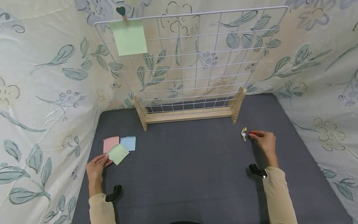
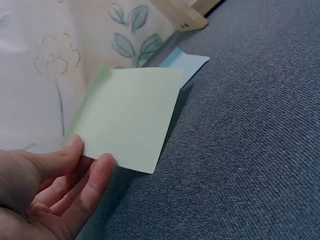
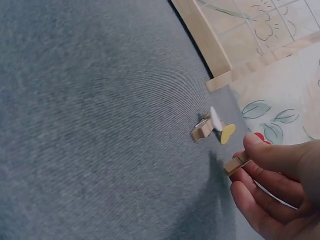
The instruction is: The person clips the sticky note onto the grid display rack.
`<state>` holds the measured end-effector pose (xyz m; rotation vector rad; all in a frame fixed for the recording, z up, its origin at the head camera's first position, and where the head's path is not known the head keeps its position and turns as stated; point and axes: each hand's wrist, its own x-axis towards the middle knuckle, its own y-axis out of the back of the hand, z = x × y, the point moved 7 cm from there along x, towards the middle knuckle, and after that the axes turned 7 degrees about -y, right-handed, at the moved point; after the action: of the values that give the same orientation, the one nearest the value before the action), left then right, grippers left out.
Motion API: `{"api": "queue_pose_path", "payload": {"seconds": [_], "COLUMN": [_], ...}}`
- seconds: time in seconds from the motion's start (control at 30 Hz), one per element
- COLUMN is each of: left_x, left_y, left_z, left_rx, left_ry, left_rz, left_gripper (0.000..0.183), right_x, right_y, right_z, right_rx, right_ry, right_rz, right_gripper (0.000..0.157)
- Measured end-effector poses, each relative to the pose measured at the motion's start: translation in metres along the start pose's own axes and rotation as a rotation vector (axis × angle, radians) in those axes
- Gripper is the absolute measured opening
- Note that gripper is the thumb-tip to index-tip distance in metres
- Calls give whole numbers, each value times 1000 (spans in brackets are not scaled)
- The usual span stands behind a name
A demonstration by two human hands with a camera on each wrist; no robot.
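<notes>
Between thumb and fingers my left hand (image 1: 96,168) pinches a green sticky note (image 2: 130,115) by its lower corner, tilted up in the left wrist view. A pink sticky note (image 1: 110,144) and a blue sticky note (image 1: 128,143) lie just beyond it. On the right, my right hand (image 1: 265,141) pinches a small wooden clothespin (image 3: 237,164) with a red ornament (image 3: 261,137), partly hidden by the thumb. Close by on the table lie a clothespin with a white heart (image 3: 216,120) and one with a yellow heart (image 3: 227,133).
A white wire grid (image 1: 195,67) in a wooden stand (image 1: 190,117) rises at the back of the dark table (image 1: 181,161). Clipped to its top left is another green note (image 1: 130,39), under a clothespin with a dark green heart (image 1: 121,11). Floral cloth (image 1: 42,93) surrounds the table.
</notes>
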<state>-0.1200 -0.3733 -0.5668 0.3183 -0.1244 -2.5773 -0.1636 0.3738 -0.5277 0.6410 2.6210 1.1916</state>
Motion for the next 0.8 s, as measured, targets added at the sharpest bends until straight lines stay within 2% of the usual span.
{"api": "queue_pose_path", "payload": {"seconds": [0.17, 0.27, 0.37, 0.53, 0.67, 0.8], "left_x": [-2, -1, 0, 1, 1, -1], "left_y": [1, -2, -6, -10, -13, -17], "left_z": [6, 11, 16, 25, 28, 31], "left_rx": [-7, -57, -87, -148, -218, -223], "left_ry": [-12, -28, -58, -112, -111, -105], "left_rz": [20, 26, 26, 64, 75, 59], "left_gripper": [15, 7, 7, 9, 8, 10], "right_x": [1, 1, 2, 3, 3, 3], "right_y": [6, 8, 8, 6, 7, 8], "right_z": [-6, -10, -14, -15, -16, -21], "right_rx": [16, 30, 37, 38, 47, 51], "right_ry": [-19, -19, -8, -5, -9, 7], "right_rz": [4, 4, -17, -57, -59, -61], "right_gripper": [27, 28, 30, 33, 35, 34]}}
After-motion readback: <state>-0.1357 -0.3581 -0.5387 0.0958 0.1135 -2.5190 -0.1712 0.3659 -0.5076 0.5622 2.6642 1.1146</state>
